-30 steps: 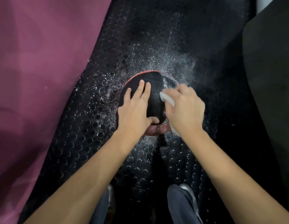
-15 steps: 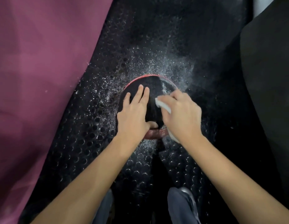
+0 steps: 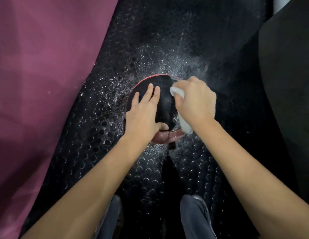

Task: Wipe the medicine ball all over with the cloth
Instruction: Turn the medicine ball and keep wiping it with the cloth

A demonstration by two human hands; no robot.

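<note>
While the studded black mat (image 3: pixel 91 152) spreads under both hands, speckled white around them, a maroon sheet (image 3: pixel 38 83) lies well to the left of the left hand. Beneath the palms sits the ball (image 3: pixel 165 107), black with a red rim. Flat on its top rests the left hand (image 3: pixel 143 114), fingers straight. Just right of it, the right hand (image 3: pixel 196 102) grips the cloth (image 3: pixel 184 125), pressing it to the ball's right side.

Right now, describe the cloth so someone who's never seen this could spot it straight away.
Find the black studded floor mat and the dark medicine ball at its centre. The right hand grips the cloth against the ball's right side. It is the only white thing there, poking out above and below the fingers.
</note>
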